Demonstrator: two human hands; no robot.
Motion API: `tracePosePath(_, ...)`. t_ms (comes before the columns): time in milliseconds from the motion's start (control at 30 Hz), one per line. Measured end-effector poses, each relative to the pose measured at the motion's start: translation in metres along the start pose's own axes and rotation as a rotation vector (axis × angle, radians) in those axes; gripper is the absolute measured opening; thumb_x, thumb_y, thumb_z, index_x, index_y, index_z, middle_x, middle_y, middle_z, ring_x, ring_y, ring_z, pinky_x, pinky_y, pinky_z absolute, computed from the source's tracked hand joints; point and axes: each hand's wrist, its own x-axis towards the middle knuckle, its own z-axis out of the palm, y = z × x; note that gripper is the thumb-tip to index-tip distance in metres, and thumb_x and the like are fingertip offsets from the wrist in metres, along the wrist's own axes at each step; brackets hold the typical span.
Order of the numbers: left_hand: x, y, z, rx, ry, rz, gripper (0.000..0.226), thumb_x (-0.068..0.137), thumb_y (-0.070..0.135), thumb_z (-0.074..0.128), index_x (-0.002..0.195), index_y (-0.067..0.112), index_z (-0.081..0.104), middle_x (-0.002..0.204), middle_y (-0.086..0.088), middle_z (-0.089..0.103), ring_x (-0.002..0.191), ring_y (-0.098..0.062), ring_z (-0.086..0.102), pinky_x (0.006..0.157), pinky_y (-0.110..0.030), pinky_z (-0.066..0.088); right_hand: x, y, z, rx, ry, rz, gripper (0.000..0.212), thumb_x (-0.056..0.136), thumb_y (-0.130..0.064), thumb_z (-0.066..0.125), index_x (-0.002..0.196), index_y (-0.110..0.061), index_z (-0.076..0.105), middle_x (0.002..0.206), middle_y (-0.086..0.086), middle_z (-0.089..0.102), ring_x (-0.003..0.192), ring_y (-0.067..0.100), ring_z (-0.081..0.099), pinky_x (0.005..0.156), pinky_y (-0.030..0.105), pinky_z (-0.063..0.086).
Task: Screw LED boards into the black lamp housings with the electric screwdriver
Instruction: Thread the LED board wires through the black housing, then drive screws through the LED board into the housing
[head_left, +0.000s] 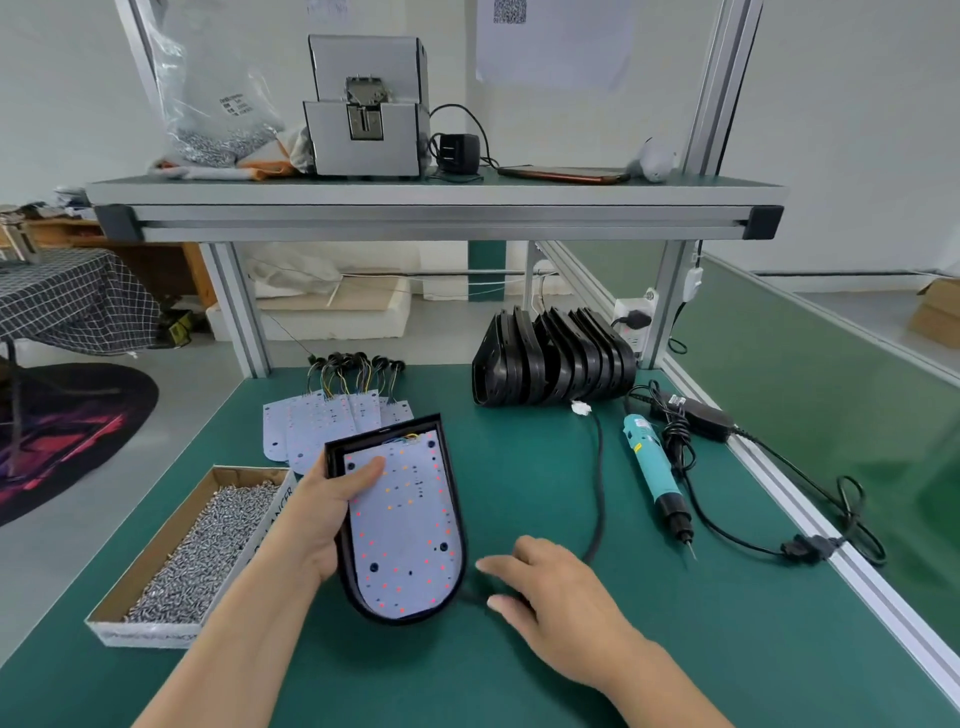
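At bench (545, 467) front | left hand (332, 519) grips lamp housing (453, 493), LED board (405, 530) inside | right hand (556, 597) relaxed beside it

Green bench (519, 467) carries screw box (182, 551), LED boards (311, 421), stacked housings (550, 358), electric screwdriver (657, 475)

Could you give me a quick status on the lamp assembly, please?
Left hand grips housing, LED board seated inside. Right hand over black cable, grip unclear. Electric screwdriver lying untouched at right.
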Motion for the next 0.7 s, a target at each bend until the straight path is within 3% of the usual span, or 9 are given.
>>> tracePosePath(167, 0.003, -0.001, -0.005, -0.039, 0.001, -0.022, 0.023, 0.091, 0.007, 0.067, 0.112, 0.014, 0.065, 0.09, -0.012, 0.078, 0.07, -0.029, 0.075, 0.052, -0.041, 0.059, 0.004, 0.023, 0.0, -0.079, 0.16, 0.062, 0.015, 0.102, -0.022, 0.05, 0.102, -0.015, 0.063, 0.094, 0.0, 0.057, 0.086, 0.025, 0.054, 0.078, 0.036, 0.046)
tracePosePath(300, -0.005, -0.021, 0.009, 0.011, -0.031, -0.051, 0.029, 0.09, 0.003, 0.067, 0.118, 0.008, 0.062, 0.101, -0.018, 0.076, 0.079, -0.033, 0.074, 0.061, -0.045, 0.061, 0.015, 0.035, -0.004, -0.142, 0.36, 0.298, 0.012, 0.088, -0.006, 0.069, 0.078, -0.009, 0.064, 0.081, 0.006, 0.056, 0.075, 0.03, 0.052, 0.068, 0.043, 0.047)
tracePosePath(367, -0.008, -0.034, 0.02, 0.015, -0.047, -0.073, 0.029, 0.09, 0.001, 0.066, 0.117, 0.008, 0.061, 0.105, -0.02, 0.074, 0.082, -0.033, 0.073, 0.065, -0.045, 0.061, 0.022, 0.03, -0.001, -0.036, 0.492, 0.322, 0.011, 0.088, -0.004, 0.07, 0.079, -0.008, 0.065, 0.082, 0.006, 0.057, 0.077, 0.028, 0.053, 0.068, 0.04, 0.047)
tracePosePath(433, -0.008, -0.044, 0.031, 0.012, -0.048, -0.099, 0.028, 0.089, 0.0, 0.067, 0.115, 0.007, 0.061, 0.105, -0.021, 0.074, 0.082, -0.033, 0.073, 0.067, -0.045, 0.061, 0.03, 0.014, -0.001, 0.316, 0.592, 0.343, 0.007, 0.096, -0.015, 0.064, 0.089, -0.015, 0.066, 0.082, -0.005, 0.061, 0.079, 0.016, 0.056, 0.073, 0.029, 0.046)
tracePosePath(500, -0.008, -0.052, 0.041, 0.009, -0.058, -0.133, 0.026, 0.089, -0.001, 0.068, 0.113, 0.006, 0.06, 0.104, -0.022, 0.074, 0.083, -0.034, 0.073, 0.071, -0.047, 0.06, 0.039, -0.001, -0.003, 0.701, 0.485, 0.463, 0.012, 0.096, -0.039, 0.061, 0.093, -0.028, 0.064, 0.077, -0.013, 0.066, 0.075, 0.004, 0.059, 0.071, 0.019, 0.045)
tracePosePath(567, -0.006, -0.056, 0.047, 0.014, -0.068, -0.157, 0.025, 0.089, -0.001, 0.068, 0.111, 0.006, 0.06, 0.104, -0.023, 0.074, 0.082, -0.034, 0.072, 0.072, -0.047, 0.06, 0.045, -0.008, -0.002, 0.812, 0.311, 0.532, 0.02, 0.09, -0.051, 0.063, 0.095, -0.031, 0.062, 0.08, -0.019, 0.068, 0.073, -0.003, 0.061, 0.067, 0.015, 0.045)
tracePosePath(633, -0.003, -0.058, 0.051, 0.035, -0.058, -0.167, 0.024, 0.089, -0.001, 0.068, 0.111, 0.005, 0.061, 0.105, -0.024, 0.073, 0.084, -0.035, 0.072, 0.074, -0.049, 0.06, 0.047, -0.009, 0.001, 0.873, 0.213, 0.602, 0.021, 0.086, -0.037, 0.069, 0.104, -0.03, 0.06, 0.094, -0.016, 0.07, 0.081, -0.004, 0.064, 0.071, 0.018, 0.049)
tracePosePath(700, 0.0, -0.059, 0.051, 0.089, -0.041, -0.171, 0.026, 0.09, 0.0, 0.068, 0.115, 0.003, 0.06, 0.107, -0.023, 0.073, 0.091, -0.038, 0.072, 0.08, -0.053, 0.059, 0.043, -0.006, 0.005, 0.936, 0.183, 0.648, 0.035, 0.083, -0.02, 0.07, 0.116, -0.027, 0.058, 0.107, -0.014, 0.069, 0.094, 0.002, 0.066, 0.082, 0.025, 0.054)
